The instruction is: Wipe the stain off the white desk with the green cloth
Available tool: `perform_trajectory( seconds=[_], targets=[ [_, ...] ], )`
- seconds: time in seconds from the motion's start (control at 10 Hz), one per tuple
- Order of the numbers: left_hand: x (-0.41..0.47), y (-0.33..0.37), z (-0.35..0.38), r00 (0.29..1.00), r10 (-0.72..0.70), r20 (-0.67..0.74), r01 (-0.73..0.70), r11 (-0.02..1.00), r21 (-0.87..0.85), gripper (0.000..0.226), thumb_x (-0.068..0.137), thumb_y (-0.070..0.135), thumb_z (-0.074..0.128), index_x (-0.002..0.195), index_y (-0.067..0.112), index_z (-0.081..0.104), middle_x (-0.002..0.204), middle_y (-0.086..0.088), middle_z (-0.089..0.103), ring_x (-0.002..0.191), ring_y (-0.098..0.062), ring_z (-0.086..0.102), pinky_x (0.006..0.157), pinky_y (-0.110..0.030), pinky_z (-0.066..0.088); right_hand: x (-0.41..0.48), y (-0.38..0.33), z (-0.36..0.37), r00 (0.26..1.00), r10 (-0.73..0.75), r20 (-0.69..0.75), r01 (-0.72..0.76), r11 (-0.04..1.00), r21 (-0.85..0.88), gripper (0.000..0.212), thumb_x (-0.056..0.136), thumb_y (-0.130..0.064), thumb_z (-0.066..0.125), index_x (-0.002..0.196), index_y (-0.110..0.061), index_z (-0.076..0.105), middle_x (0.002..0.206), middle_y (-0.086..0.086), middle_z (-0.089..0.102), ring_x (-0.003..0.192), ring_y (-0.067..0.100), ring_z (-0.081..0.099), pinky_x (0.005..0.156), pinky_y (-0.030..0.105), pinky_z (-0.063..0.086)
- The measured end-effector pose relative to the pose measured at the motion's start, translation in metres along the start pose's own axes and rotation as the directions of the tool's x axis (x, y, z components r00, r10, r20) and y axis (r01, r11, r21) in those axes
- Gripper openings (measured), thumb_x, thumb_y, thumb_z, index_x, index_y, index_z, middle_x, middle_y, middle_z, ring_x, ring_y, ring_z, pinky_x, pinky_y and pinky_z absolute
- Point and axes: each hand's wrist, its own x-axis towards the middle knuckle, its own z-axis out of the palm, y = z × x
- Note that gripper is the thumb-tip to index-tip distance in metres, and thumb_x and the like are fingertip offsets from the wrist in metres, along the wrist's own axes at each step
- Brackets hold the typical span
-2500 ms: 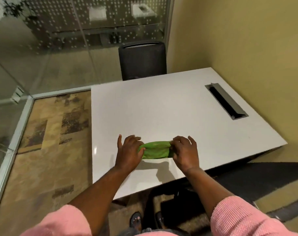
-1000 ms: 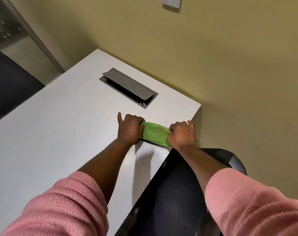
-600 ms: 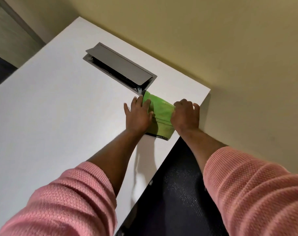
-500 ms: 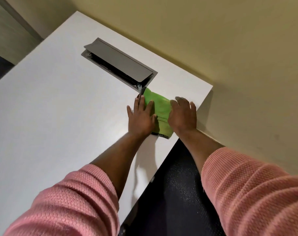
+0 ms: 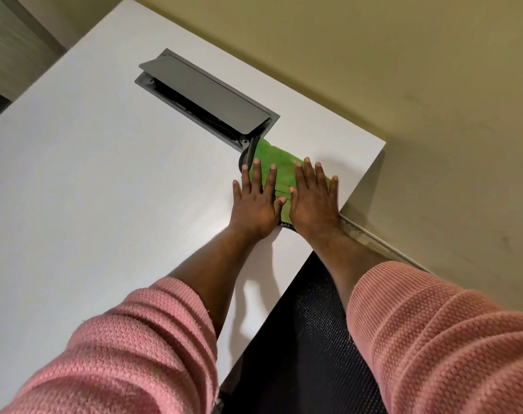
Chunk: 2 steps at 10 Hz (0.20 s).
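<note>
The green cloth lies spread on the white desk, near its far right corner and just below the end of the cable hatch. My left hand and my right hand lie side by side flat on the cloth, palms down, fingers straight and apart. They cover most of the cloth; only its far part and a strip between the thumbs show. A dark strip runs along the cloth's far left edge. No stain shows on the bare desk.
A grey cable hatch with its lid raised is sunk into the desk, right beyond the cloth. The yellow wall runs close behind the desk's right edge. A black mesh chair stands under my right arm.
The cloth went from a roll gripped at both ends to a flat sheet beside the hatch. Both hands have opened out and now press flat on it. The view has closed in.
</note>
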Motion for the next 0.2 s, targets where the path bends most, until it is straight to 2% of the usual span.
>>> perform_trajectory(
  seconds=[0.2],
  targets=[
    [-0.009, 0.005, -0.02, 1.0, 0.003, 0.021, -0.003, 1.0, 0.016, 0.072, 0.105, 0.062, 0.019, 0.163, 0.029, -0.008, 0.172, -0.01, -0.017, 0.157, -0.031, -0.023, 0.125, -0.061, -0.009, -0.009, -0.002, -0.02, 0.999, -0.037, -0.021, 0.037, 0.999, -0.007, 0.062, 0.11, -0.038, 0.03, 0.167, -0.018, 0.016, 0.177, 0.005, 0.007, 0.164, 0.028, 0.003, 0.129, 0.061, 0.004]
  ],
)
